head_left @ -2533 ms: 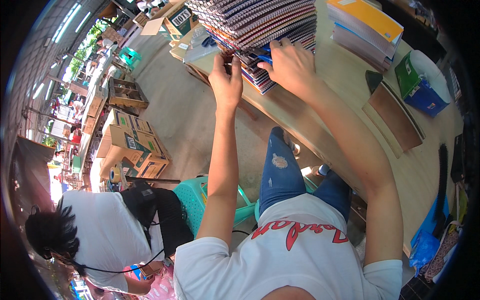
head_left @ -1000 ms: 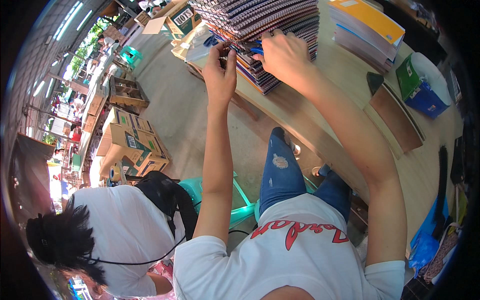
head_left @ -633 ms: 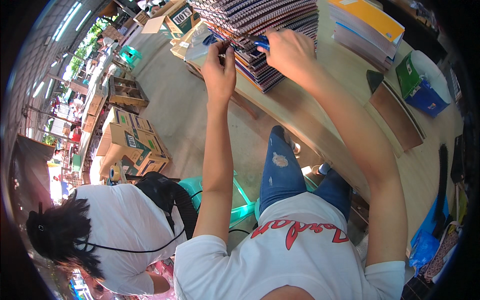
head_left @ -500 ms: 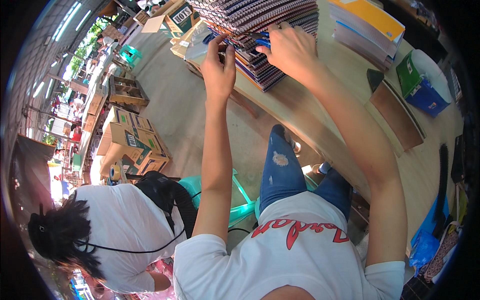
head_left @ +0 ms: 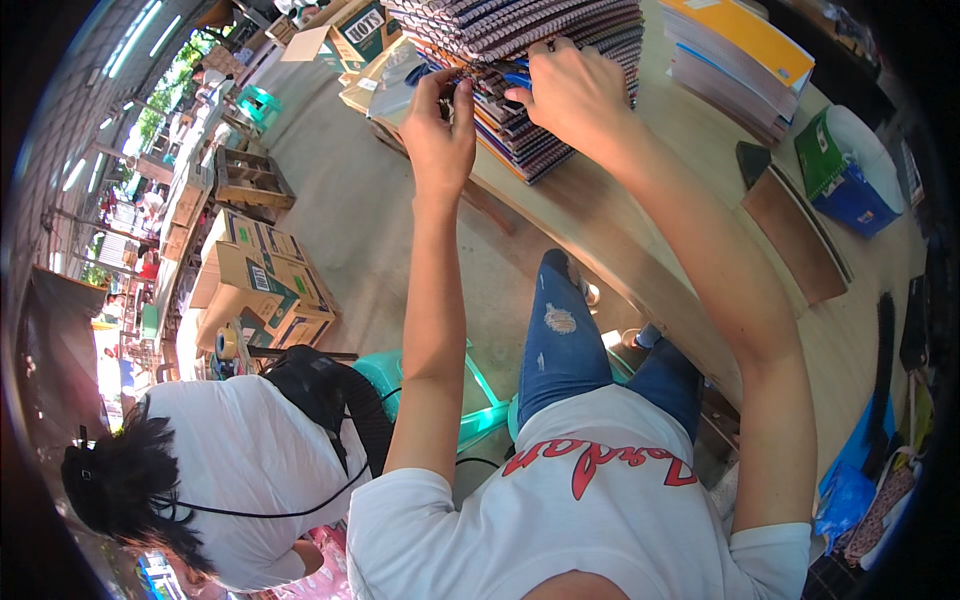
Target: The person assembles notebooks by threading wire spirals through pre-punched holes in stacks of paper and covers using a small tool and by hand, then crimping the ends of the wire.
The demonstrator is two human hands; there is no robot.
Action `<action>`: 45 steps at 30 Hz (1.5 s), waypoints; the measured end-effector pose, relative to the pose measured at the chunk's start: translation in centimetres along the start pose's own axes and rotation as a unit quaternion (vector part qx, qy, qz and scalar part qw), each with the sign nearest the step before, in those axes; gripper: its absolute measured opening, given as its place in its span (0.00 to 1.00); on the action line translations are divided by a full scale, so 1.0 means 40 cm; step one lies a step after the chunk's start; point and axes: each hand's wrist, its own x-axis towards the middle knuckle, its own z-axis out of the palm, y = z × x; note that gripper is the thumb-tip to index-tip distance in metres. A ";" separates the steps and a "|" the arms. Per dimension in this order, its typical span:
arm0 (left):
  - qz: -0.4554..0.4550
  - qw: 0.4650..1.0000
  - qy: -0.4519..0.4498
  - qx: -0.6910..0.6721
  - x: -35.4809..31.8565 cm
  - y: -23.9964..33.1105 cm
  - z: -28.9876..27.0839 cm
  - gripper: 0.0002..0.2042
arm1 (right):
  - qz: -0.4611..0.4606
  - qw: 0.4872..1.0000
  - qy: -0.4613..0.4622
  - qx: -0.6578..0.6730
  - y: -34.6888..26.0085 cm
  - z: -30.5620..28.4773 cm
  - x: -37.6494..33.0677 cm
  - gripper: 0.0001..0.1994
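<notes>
A tall stack of spiral-bound notebooks [head_left: 530, 135] stands on the table's far left part, spiral edges showing. My right hand [head_left: 582, 95] rests against the front of the stack, its fingers closed round small blue-handled pliers [head_left: 516, 80]. The pliers point left toward the notebooks' bound edges; their jaws are hard to make out. Left of them my left hand [head_left: 440, 130] is raised at the stack's corner. Its thumb and fingers curl together by the edge of a notebook, and what they pinch is too small to name.
Right of the stack lies a pile of yellow-covered notebooks [head_left: 740, 45]. Nearer on the table [head_left: 690, 210] are a brown board [head_left: 797, 235] and a green-and-blue container [head_left: 850, 170]. At left, a co-worker in a white shirt [head_left: 260, 450] sits close, with cardboard boxes [head_left: 265, 285] beyond.
The pliers have turned a little and less of them shows beneath my right hand. Both hands stay at the same corner of the stack, barely shifted.
</notes>
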 end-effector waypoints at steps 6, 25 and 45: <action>-0.012 1.000 0.008 0.009 -0.003 0.023 0.013 0.10 | -0.031 0.999 -0.027 0.025 0.034 0.007 0.018 0.10; -0.248 0.743 -0.446 -0.433 -0.041 0.562 0.581 0.14 | 0.379 0.350 0.010 0.857 0.480 0.235 -0.448 0.23; -0.162 0.932 0.016 -0.324 -0.192 0.227 0.151 0.14 | 0.228 0.923 -0.060 0.305 0.284 -0.015 -0.258 0.15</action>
